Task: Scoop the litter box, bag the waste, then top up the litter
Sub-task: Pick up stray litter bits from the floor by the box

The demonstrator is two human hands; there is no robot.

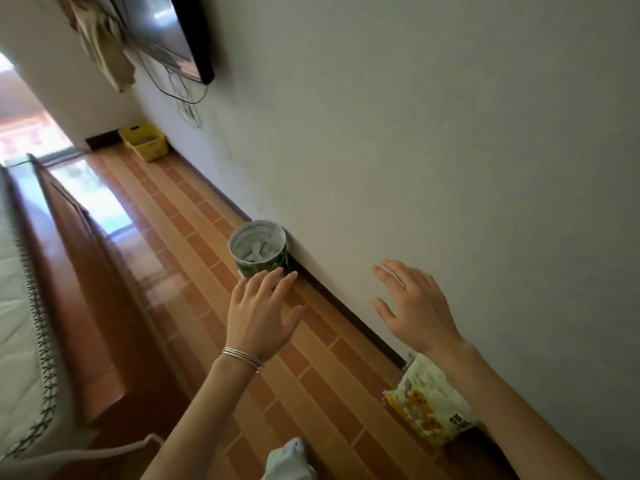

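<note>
Left hand (pixel 263 306) and right hand (pixel 414 306) are spread wide and empty; the litter bag (pixel 429 403) at lower right looks soft, probably heavy, best gripped by its top edge.

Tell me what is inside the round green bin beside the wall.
The round green bin holds a white liner and pale crumpled scraps; anything beneath those scraps is hidden.

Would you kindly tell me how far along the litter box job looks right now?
Nothing looks done yet. In hand: nothing; the left hand and right hand are open and empty, the left stretched toward the lined bin. The yellow litter box sits far down the floor, and the printed bag lies against the wall closer by. Scooping, bagging and topping up seem left.
</note>
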